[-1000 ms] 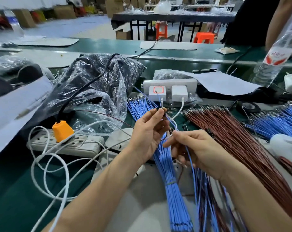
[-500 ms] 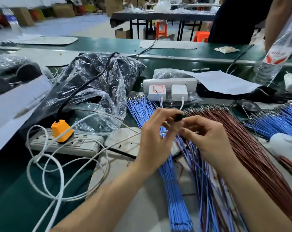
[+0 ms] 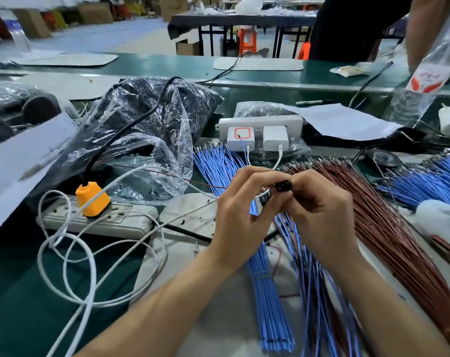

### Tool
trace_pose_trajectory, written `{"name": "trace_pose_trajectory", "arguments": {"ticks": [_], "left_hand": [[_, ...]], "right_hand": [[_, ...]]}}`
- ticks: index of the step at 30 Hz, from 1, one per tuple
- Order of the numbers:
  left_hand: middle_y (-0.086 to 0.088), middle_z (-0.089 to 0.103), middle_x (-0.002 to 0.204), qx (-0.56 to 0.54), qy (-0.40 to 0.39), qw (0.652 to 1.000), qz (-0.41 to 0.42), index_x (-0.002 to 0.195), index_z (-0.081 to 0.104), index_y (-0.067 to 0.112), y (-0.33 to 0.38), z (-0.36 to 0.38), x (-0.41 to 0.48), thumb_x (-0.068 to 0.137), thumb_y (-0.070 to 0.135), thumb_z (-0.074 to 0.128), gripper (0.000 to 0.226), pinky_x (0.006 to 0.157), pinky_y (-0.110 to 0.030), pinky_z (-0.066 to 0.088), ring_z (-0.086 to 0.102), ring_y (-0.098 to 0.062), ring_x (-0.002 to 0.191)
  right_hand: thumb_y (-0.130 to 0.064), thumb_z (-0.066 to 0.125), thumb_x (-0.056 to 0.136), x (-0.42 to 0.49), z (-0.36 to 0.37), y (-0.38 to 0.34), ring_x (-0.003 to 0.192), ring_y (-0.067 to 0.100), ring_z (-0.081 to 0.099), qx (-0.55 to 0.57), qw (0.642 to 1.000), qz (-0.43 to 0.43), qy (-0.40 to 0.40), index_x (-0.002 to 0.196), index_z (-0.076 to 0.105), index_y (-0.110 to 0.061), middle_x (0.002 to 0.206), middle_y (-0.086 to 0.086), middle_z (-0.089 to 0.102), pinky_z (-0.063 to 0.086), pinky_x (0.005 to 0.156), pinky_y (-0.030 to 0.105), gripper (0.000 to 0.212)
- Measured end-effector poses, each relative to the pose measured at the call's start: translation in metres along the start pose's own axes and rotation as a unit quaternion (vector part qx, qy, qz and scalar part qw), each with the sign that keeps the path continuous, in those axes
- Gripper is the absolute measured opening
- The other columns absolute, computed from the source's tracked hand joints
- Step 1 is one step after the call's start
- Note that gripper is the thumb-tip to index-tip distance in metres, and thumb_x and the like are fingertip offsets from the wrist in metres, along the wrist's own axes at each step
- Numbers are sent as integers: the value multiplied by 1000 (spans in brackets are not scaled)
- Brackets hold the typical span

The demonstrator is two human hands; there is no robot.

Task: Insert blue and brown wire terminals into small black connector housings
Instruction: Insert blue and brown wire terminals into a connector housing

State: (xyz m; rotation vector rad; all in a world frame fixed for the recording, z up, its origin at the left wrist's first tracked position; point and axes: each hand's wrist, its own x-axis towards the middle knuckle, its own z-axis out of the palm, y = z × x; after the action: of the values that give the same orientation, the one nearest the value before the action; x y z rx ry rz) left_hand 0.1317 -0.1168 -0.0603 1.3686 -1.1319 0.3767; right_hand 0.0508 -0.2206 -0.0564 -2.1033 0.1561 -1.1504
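Observation:
My right hand [image 3: 319, 215] pinches a small black connector housing [image 3: 283, 186] at its fingertips. Beside it my left hand [image 3: 240, 215] pinches a second black housing [image 3: 265, 197] just below and left of the first. Blue and brown wires trail down from under both hands toward me. A bundle of blue wires [image 3: 265, 292] lies on the mat below my hands, its terminals fanned out at the far end. A large bundle of brown wires [image 3: 389, 228] lies to the right.
A white power strip [image 3: 95, 220] with an orange plug [image 3: 92, 199] and looped white cables lies at the left. A plastic bag of dark parts [image 3: 146, 130] sits behind. Two white chargers [image 3: 257, 137] stand ahead. More blue wires [image 3: 425, 184] and a water bottle [image 3: 425, 81] at right.
My hands came together and rose slightly. The right hand went from handling wires low on the mat to pinching a black housing at the left hand's fingertips.

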Motion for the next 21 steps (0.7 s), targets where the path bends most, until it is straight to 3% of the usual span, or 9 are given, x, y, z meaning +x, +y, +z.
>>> {"name": "trace_pose_trajectory", "arguments": {"ticks": [6,10,13,17,21], "left_hand": [[-9,64,93,-9,-3,1000,-5,102,67,-2,0,-1,1,87,6,65,17,81,-20,47,60,-9,88],[-10,65,94,-14,-3,1000,-7,104,67,-1,0,-2,0,88,7,65,18,80,-24,49,62,-16,88],[-8,65,95,-19,-5,1000,-3,105,68,0,1,-1,0,88,7,65,19,80,-27,50,62,-20,89],[-6,64,96,-19,-10,1000,4,105,68,1,2,-1,-1,87,7,65,19,80,-29,51,62,-21,88],[-7,65,96,-26,-11,1000,3,105,68,0,2,-1,-1,87,6,65,18,79,-31,51,62,-23,88]], "right_hand": [[-15,62,88,-1,1,-3,69,-6,53,6,999,-33,0,76,62,0,74,3,58,37,64,4,20],[-9,63,87,-1,3,-1,67,-6,53,3,1000,-26,2,77,63,3,74,0,58,38,63,4,15],[-17,58,87,-2,4,0,64,-3,53,8,1000,-20,11,81,64,-1,74,-7,58,40,61,7,19],[-7,62,84,-3,4,2,63,14,59,14,1000,-5,12,81,65,0,74,5,63,48,58,21,8],[-5,62,83,-2,5,3,62,13,57,0,1000,-7,14,79,64,1,72,4,63,48,56,23,7]]}}
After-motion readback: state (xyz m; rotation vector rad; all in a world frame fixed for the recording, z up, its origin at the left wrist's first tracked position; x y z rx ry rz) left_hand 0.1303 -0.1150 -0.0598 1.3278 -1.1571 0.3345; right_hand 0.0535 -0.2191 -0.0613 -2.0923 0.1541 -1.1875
